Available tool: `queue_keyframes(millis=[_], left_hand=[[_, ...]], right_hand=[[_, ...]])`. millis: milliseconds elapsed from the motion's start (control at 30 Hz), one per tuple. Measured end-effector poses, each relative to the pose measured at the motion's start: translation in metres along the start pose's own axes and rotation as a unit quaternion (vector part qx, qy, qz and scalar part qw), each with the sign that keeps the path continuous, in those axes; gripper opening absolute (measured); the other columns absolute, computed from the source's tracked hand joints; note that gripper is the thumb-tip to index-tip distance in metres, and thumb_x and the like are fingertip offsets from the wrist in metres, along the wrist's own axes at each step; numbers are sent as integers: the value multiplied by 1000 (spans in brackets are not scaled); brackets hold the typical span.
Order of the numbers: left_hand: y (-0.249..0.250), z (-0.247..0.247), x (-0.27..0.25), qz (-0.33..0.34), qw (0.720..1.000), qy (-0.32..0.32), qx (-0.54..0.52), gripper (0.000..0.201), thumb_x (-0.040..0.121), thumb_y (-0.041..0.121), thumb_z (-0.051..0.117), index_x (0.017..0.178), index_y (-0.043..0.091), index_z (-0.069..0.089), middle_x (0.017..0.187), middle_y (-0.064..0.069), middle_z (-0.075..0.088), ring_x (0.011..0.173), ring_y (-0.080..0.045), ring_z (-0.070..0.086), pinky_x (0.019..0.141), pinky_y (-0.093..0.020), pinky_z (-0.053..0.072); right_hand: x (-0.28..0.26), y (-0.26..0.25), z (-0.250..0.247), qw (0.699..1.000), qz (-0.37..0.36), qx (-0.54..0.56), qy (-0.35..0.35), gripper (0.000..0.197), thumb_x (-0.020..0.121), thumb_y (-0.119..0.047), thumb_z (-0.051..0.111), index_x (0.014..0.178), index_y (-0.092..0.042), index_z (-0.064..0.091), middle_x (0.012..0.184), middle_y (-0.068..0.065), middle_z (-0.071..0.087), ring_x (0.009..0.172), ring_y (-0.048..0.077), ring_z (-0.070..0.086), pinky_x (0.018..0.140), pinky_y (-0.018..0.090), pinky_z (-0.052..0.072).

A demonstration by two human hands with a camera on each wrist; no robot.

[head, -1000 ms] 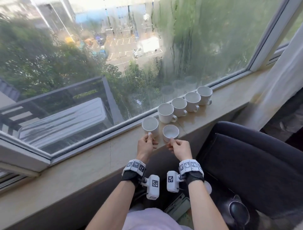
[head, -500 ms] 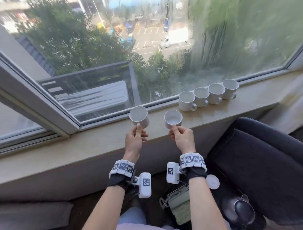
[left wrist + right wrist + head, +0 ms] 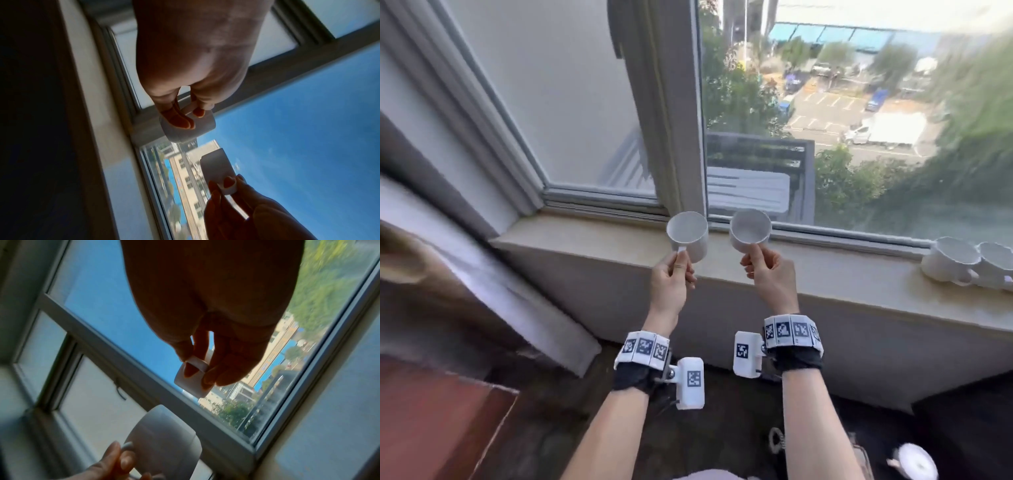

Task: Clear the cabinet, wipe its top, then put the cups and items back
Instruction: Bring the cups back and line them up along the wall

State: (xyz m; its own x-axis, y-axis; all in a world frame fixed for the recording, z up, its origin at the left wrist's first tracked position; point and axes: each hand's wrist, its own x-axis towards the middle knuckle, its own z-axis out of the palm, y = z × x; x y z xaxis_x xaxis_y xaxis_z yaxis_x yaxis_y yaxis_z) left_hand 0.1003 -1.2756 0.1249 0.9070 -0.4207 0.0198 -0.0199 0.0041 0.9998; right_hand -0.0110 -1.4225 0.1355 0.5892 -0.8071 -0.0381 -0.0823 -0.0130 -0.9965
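Both cups have come up off the windowsill (image 3: 825, 274) since a second ago and travelled leftward, away from the row they stood beside; the view has swung left with them, so only two of the remaining cups (image 3: 950, 262) show at the far right edge, resting on the sill.

The left hand (image 3: 671, 281) pinches the handle of the left cup (image 3: 688, 234) between thumb and curled fingers (image 3: 180, 118); the left wrist view shows fingertips against the cup's wall beside the handle. The right hand (image 3: 770, 277) pinches the handle of the right cup (image 3: 750, 229) the same way, a finger threaded through the loop in the right wrist view, where that cup (image 3: 193, 379) is seen against the sky.

Each cup is held in the air in front of the window frame (image 3: 674, 120), above the sill and not touching it, mouth tipped toward the camera. They sit side by side, near each other but apart. Each wrist carries a marker band and a small white camera block. At lower left a reddish-brown surface (image 3: 431, 421) shows, blurred.
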Motion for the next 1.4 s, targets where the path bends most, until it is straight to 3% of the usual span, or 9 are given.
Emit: queue_keyframes(millis=[233,400,600,700,833,967,1100,1233,1400], left_hand=[[-19,-230,10,10,990,134,33,36,108,27,51,78,11,61,68,-1,56,59,-10,53,52,-25,47],[-29,-385,-22,-6,970,234,58,36,108,25,52,75,13,61,69,0,59,62,-12,57,55,-26,49],[-27,-526,-106,-25,914,400,65,33,107,31,51,84,14,67,73,0,62,64,-10,60,60,-32,53],[-26,-580,-152,-31,869,490,52,27,108,31,51,88,22,68,76,-3,62,64,-8,59,59,-26,52],[-30,-637,-216,-53,806,586,56,21,107,29,52,93,27,67,79,-3,63,65,-6,59,58,-23,52],[-38,-691,-264,-84,739,667,54,23,107,27,52,90,23,67,78,-5,63,69,-13,60,59,-26,51],[-47,-742,-290,-120,681,720,58,28,107,29,51,89,14,67,78,-3,66,70,-13,64,66,-32,54],[-50,-792,-303,-142,628,764,46,26,108,29,48,105,12,68,91,-9,73,81,-20,74,69,-30,57],[-56,-829,-306,-157,594,788,35,23,109,28,46,105,20,67,96,-7,73,84,-18,76,70,-30,58]], right_hand=[[-73,12,222,994,-37,-20,-105,31,102,-32,59,78,-18,72,76,1,73,67,10,60,69,34,50],[-134,8,358,977,-56,-39,-204,35,104,-30,57,76,-14,71,73,-2,72,64,3,59,62,19,44],[-218,3,484,934,-82,-49,-345,41,102,-39,55,73,-16,70,72,-1,72,67,9,64,69,32,51],[-269,4,537,902,-92,-47,-419,40,104,-35,55,75,-14,73,73,-2,74,67,11,67,68,29,55],[-335,19,600,850,-93,-61,-514,41,104,-37,54,75,-16,73,72,-2,73,69,14,69,72,40,59],[-388,29,668,800,-109,-63,-586,42,103,-33,54,68,-17,70,70,0,71,71,23,67,71,39,54],[-425,29,746,760,-113,-53,-638,43,103,-33,54,67,-16,70,69,3,70,65,21,62,67,38,50],[-451,22,822,732,-107,-50,-671,42,102,-33,54,69,-13,70,70,10,70,71,31,65,69,42,53],[-477,26,889,704,-105,-56,-700,41,103,-33,54,70,-14,70,71,13,68,66,27,62,68,38,51]])
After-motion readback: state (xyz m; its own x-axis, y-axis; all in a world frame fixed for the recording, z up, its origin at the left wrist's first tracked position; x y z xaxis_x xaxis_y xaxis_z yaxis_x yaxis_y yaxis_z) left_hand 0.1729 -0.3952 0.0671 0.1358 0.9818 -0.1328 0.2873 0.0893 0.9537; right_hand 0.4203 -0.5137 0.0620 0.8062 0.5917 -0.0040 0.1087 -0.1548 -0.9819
